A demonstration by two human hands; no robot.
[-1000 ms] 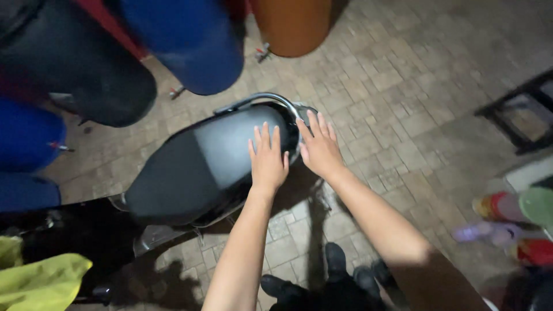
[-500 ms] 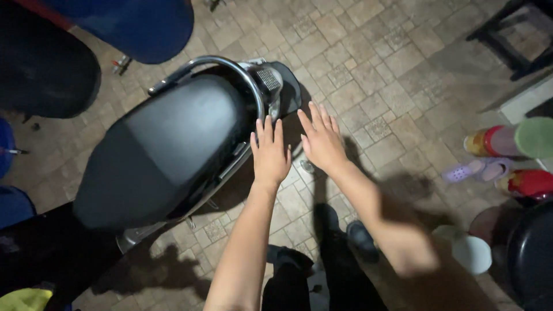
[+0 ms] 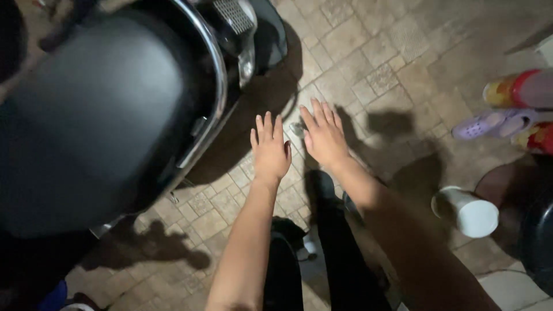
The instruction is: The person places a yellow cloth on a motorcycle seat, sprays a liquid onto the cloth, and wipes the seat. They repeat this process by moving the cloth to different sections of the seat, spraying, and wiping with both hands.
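My left hand and my right hand are both held out flat, palms down, fingers spread, side by side over a paved tile floor. Neither holds anything. A scooter fills the upper left: its black seat is ringed by a chrome grab rail, with the tail light at the rear. My hands hover just right of the scooter's tail, not touching it. My dark trousers and shoes show below my arms.
A white cylindrical container lies on the floor at right. A purple clog and red and yellow bottles sit at the right edge. A dark round object is at lower right.
The view has dropped lower and closer to the floor. The scooter seat now fills the left side, and my hands sit off its tail over the tiles instead of on the seat.
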